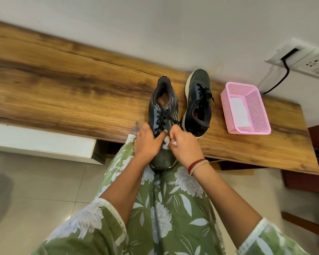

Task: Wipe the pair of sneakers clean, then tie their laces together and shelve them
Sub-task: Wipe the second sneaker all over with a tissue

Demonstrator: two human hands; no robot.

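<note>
Two dark sneakers with black laces lie on a wooden bench [63,85]. The left sneaker [163,107] points its toe toward me, over the bench's front edge. My left hand [148,139] holds this sneaker's left side near the toe. My right hand [182,144] pinches a small white wipe [167,141] against the upper, just below the laces. The right sneaker [198,103] stands apart to the right, toe toward the wall, untouched.
A pink perforated basket [247,109] with a white cloth inside stands on the bench right of the sneakers. A wall socket [302,57] with a black cable is above it. A white drawer unit [44,142] sits under the bench at left. Pale tile floor lies below.
</note>
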